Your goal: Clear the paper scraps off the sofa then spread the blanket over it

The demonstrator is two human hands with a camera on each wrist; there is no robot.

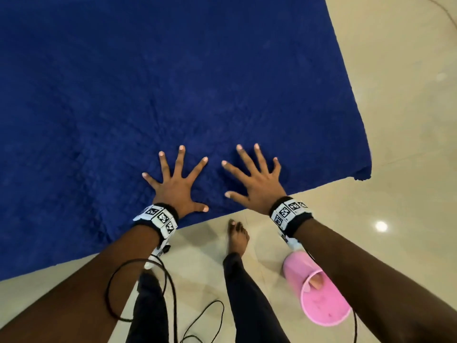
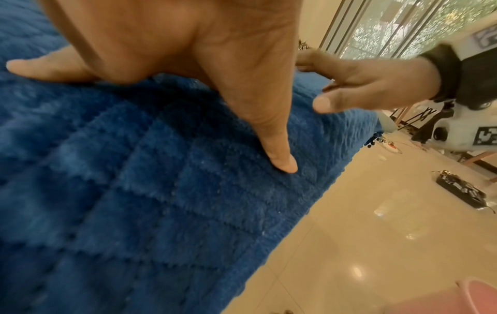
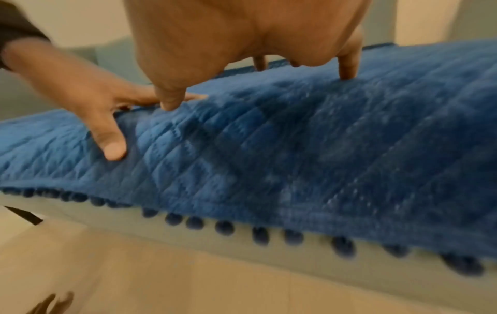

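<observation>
A dark blue quilted blanket lies spread flat over the sofa and covers it almost wholly; only a pale grey strip of the sofa's front shows below the blanket's pompom fringe. My left hand presses flat on the blanket near its front edge, fingers straight and splayed. My right hand lies flat beside it to the right, fingers also splayed. In the left wrist view the blanket fills the frame, with the left thumb's tip on it. I see no paper scraps.
Glossy beige floor tiles surround the sofa on the right and in front. A pink bin stands on the floor by my right forearm. Black cables hang near my legs. A bare foot stands just below the blanket's edge.
</observation>
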